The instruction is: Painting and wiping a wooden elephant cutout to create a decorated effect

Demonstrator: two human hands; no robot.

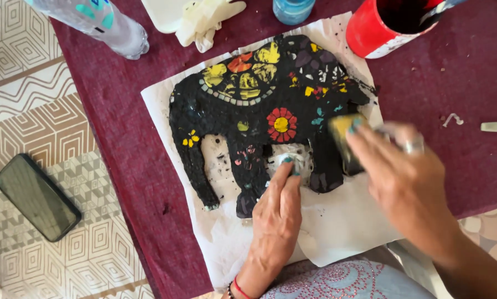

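A black elephant-shaped mosaic (243, 105) with yellow, orange and red tile pieces lies on white paper (337, 221) on a maroon tablecloth. My left hand (276, 213) presses its fingers on the paper at the elephant's belly, between the legs, steadying it. My right hand (403, 177) is blurred and grips a yellow sponge (342, 130) stained black, held against the elephant's right end.
A red cup (376, 30) with dark contents stands at the back right. A clear plastic bottle (104, 22), a crumpled white glove (207, 19) and a blue jar (292, 10) sit along the back. A dark phone (37, 196) lies on the patterned floor at the left.
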